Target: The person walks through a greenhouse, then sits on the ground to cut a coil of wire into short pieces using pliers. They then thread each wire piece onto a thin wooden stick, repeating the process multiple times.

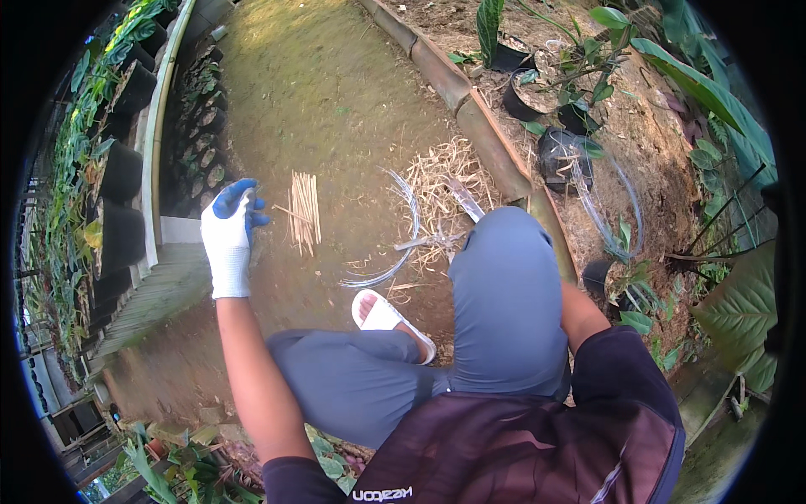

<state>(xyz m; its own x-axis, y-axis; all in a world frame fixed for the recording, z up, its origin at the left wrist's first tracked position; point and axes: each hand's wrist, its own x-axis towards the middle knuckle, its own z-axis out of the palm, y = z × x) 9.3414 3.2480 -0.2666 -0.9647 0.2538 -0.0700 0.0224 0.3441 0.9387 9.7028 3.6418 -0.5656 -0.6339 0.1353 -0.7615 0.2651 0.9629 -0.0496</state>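
My left hand (pixel 231 220), in a white glove with blue-coated fingers, is held out at the left. Its fingers are bent but apart, with nothing visible in them. Just right of the fingertips lies a small bundle of thin, pale split sticks (pixel 305 210) on the ground, one stick resting slantwise across the others. My right forearm (pixel 583 315) passes behind my raised knee, which hides the right hand. Beyond that knee a flat, shiny blade (pixel 466 200) sticks out over a heap of pale shavings (pixel 449 172); what holds it is hidden.
A curved bunch of wire (pixel 411 206) lies beside the shavings. Curved tiles (pixel 495 143) edge the path at right, with potted plants and a clear coil (pixel 634 202) beyond. Black planters (pixel 122 172) line the left side. My sandalled foot (pixel 382 315) is below the wire.
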